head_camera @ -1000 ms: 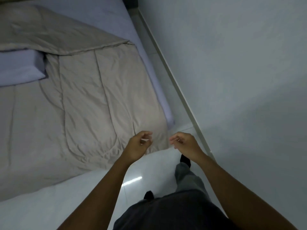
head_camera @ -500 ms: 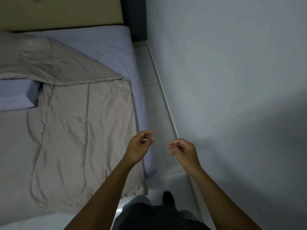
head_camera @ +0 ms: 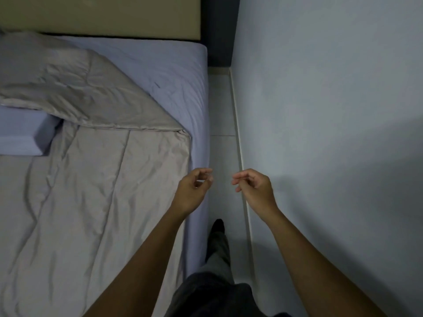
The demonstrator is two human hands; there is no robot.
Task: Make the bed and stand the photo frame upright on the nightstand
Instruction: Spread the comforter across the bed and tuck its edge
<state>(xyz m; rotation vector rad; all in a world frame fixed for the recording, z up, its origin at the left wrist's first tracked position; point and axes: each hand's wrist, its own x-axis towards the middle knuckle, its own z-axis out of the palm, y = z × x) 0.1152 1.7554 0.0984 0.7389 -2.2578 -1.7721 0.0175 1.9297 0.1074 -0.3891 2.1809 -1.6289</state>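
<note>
The bed fills the left of the head view, with a lavender fitted sheet [head_camera: 174, 72] bare at its head end. A beige quilt [head_camera: 91, 191] covers the lower part, its top edge folded back in a crumpled heap [head_camera: 57, 83]. A lavender pillow [head_camera: 25, 133] lies on the quilt at the far left, partly under the fold. My left hand [head_camera: 194, 191] hovers over the bed's right edge, fingers loosely curled, holding nothing. My right hand [head_camera: 254, 188] hangs over the floor gap, also loosely curled and empty. No photo frame or nightstand is in view.
A narrow strip of pale tiled floor [head_camera: 223, 106] runs between the bed and the wall [head_camera: 320, 110] on the right. A beige headboard [head_camera: 103, 17] stands at the top. My foot [head_camera: 217, 227] is in the gap.
I have walked from the foot of the bed into the gap along its right side; the headboard has come into view. Both hands stay raised, loosely curled and empty.
</note>
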